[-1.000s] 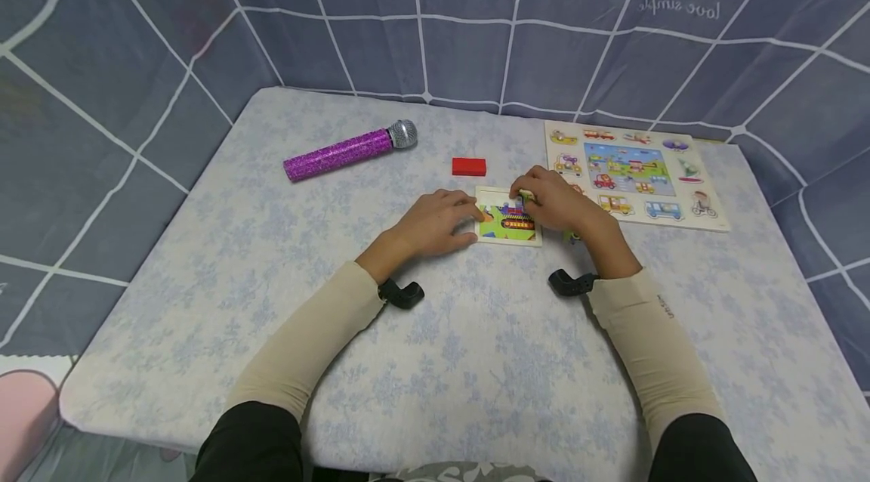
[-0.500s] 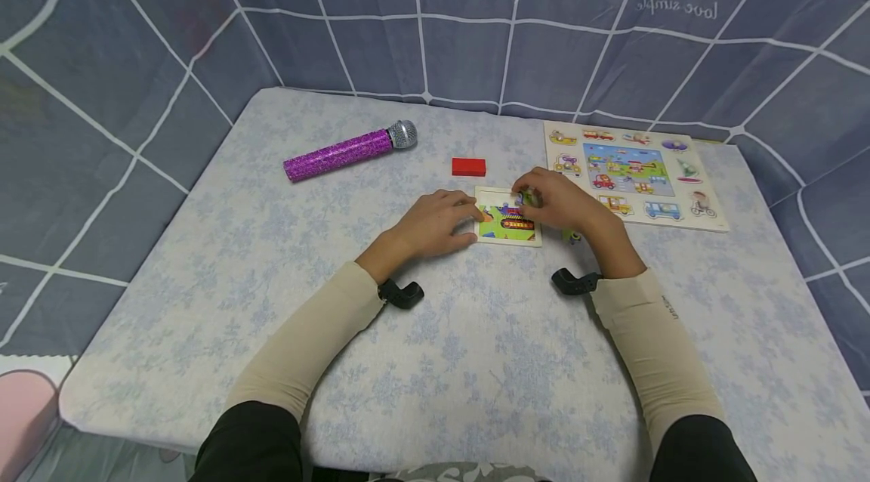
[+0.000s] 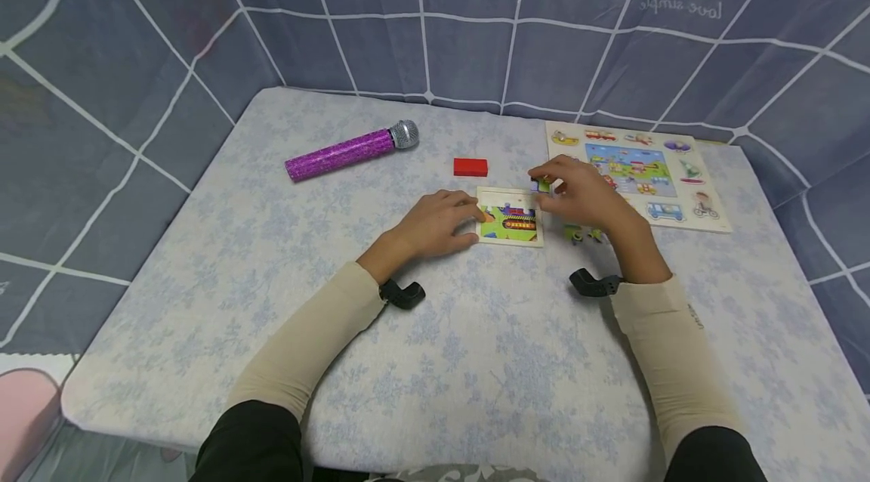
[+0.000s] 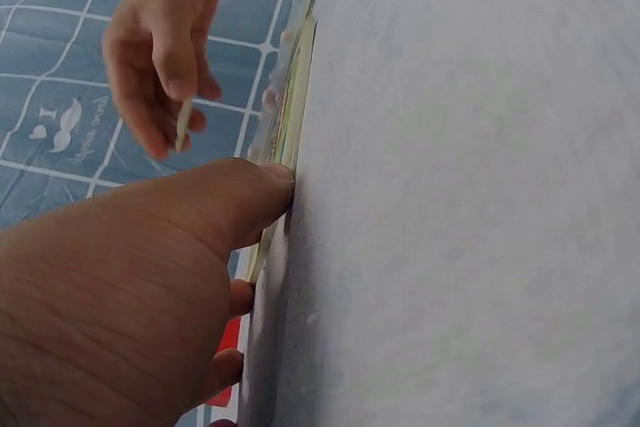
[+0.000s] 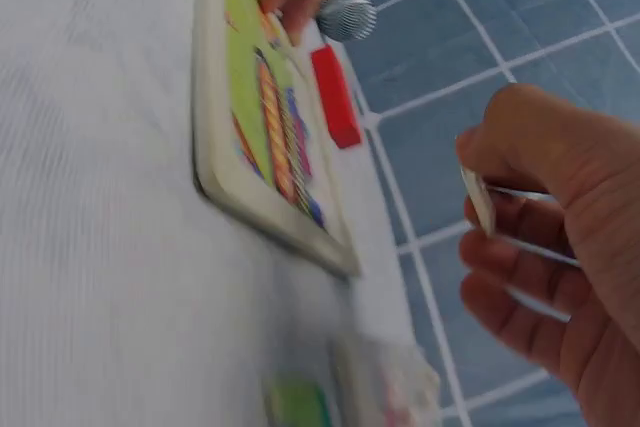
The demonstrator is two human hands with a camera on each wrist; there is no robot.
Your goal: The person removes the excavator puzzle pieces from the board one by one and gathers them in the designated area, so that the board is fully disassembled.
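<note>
The piece (image 3: 541, 185) is in the air, just beside the upper right corner of the small puzzle frame (image 3: 511, 243), which lies flat on the counter (image 3: 448, 369). The lower part of this frame is filled with a coloured vehicle picture, and the upper band looks white and unfilled. I judge that the step in hand is fitting pieces in this band; the next move calls for turning the piece to the proper side and lowering it flat in its gap, or changing it for another.

The right hand (image 3: 578, 191) pinches the piece between thumb and forefinger, the other fingers loosely bent. The left hand (image 3: 438, 224) holds the frame at its left edge, fingers bent and thumb at the near corner.

Near the right hand's wrist lie loose pieces (image 3: 574, 233). Farther out are the red block (image 3: 470, 167), the purple microphone (image 3: 350, 153) and the larger puzzle board (image 3: 685, 196).
</note>
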